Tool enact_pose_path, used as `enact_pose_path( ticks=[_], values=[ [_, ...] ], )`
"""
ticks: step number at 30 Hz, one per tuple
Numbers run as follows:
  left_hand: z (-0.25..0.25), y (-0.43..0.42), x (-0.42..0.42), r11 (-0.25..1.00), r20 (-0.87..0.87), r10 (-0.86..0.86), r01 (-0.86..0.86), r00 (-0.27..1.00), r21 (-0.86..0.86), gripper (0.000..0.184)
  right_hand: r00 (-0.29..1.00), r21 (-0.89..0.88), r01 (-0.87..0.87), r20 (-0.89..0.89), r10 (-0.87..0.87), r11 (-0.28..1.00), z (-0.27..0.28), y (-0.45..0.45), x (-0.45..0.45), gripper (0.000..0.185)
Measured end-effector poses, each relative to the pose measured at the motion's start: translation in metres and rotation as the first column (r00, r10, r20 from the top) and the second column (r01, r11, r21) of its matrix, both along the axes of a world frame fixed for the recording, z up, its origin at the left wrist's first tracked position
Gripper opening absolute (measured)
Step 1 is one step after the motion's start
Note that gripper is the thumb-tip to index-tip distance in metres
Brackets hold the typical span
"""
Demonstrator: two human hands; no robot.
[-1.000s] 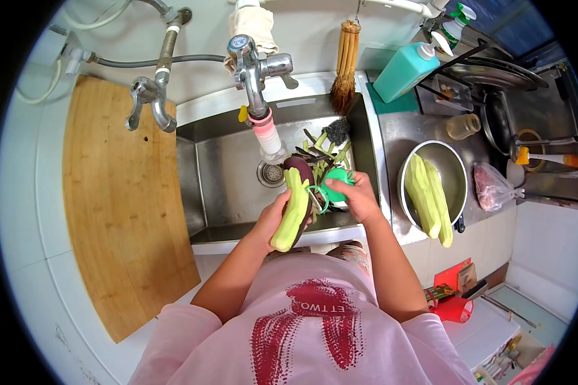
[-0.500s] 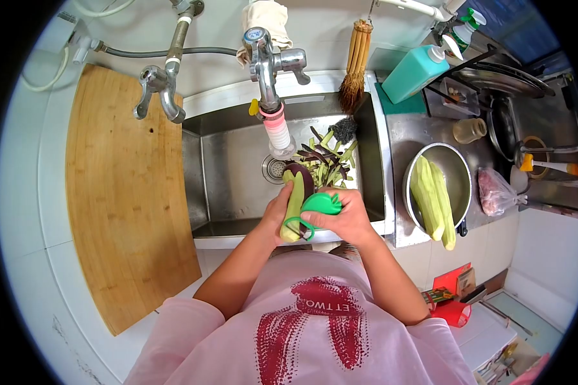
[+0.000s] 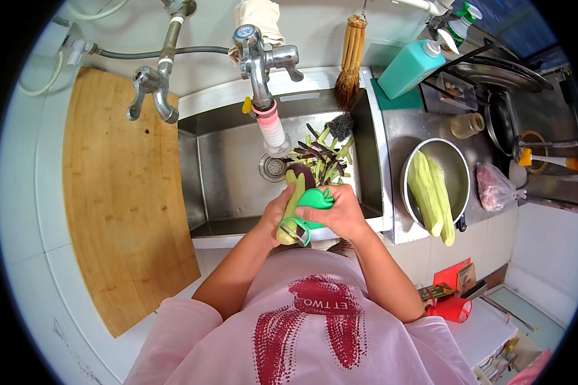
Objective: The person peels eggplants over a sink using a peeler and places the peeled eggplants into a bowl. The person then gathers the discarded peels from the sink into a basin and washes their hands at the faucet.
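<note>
Left grip (image 3: 276,215) holds eggplant (image 3: 295,198), right grip (image 3: 344,213) green peeler (image 3: 316,199)

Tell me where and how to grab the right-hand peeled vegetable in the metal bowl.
Grip the right-hand peeled vegetable by its near end, probably best from the near side, pinching across its slender width: that end juts over the near rim of the metal bowl, beyond the tip of the left-hand one.

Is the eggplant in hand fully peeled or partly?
Partly peeled: the eggplant shows pale flesh, but dark purple skin at its far end.
</note>
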State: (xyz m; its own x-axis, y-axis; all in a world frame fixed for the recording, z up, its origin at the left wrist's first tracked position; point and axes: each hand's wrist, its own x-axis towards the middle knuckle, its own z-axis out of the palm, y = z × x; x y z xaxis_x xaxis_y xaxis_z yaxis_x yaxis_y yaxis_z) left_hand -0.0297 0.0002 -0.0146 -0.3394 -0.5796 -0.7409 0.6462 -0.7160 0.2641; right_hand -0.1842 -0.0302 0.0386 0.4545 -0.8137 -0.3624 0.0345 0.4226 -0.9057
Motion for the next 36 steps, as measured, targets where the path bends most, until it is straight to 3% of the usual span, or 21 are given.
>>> enact_pose_path(
  ticks=[7,11,13,17,21,25,27,29,31,32,36],
  values=[
    [-0.002,-0.001,0.000,0.999,0.076,-0.028,0.025,0.997,0.033,0.047,1.000,0.066,0.022,0.013,-0.023,0.998,-0.008,-0.001,-0.002,0.008],
    [-0.001,0.007,0.003,0.999,0.071,-0.047,0.046,0.996,0.018,0.039,0.978,0.061,0.204,-0.063,-0.200,0.977,-0.022,-0.010,-0.016,0.010],
    [0.005,0.009,0.001,0.996,0.095,-0.080,0.076,0.992,0.046,0.040,0.977,0.026,0.208,-0.055,-0.206,0.978,-0.027,-0.013,-0.019,0.010],
    [-0.003,0.012,0.009,0.982,0.041,-0.178,0.181,0.983,-0.060,0.049,0.973,0.058,0.218,-0.088,-0.212,0.974,-0.025,-0.022,-0.021,0.014],
    [0.008,0.011,0.014,0.976,0.047,-0.206,0.208,0.977,-0.062,0.049,0.971,-0.036,0.217,-0.093,-0.219,0.976,-0.038,-0.031,-0.020,0.016],
    [0.021,0.015,0.013,0.956,0.161,-0.279,0.290,0.947,-0.049,0.049,0.926,-0.164,0.266,-0.230,-0.299,0.950,-0.047,-0.046,-0.027,0.018],
    [0.021,0.014,0.013,0.954,0.170,-0.282,0.295,0.944,-0.050,0.050,0.823,-0.368,0.273,-0.390,-0.414,0.889,-0.044,-0.051,-0.030,0.017],
    [0.022,0.014,0.012,0.966,0.230,-0.218,0.243,0.948,-0.086,0.052,0.850,-0.330,0.238,-0.383,-0.360,0.913,-0.033,-0.046,-0.029,0.012],
    [0.014,0.012,0.014,0.973,0.231,-0.194,0.217,0.953,-0.075,0.053,0.985,-0.125,0.155,-0.063,-0.164,0.980,-0.012,-0.035,-0.022,0.012],
    [0.010,0.011,0.014,0.979,0.232,-0.175,0.194,0.957,-0.063,0.054,0.996,-0.074,0.074,-0.053,-0.078,0.995,-0.001,-0.030,-0.017,0.012],
    [0.013,0.007,0.013,0.969,0.257,-0.194,0.226,0.947,-0.101,0.055,0.995,-0.146,-0.003,-0.095,-0.011,0.989,-0.010,-0.022,-0.010,0.013]
  ],
)
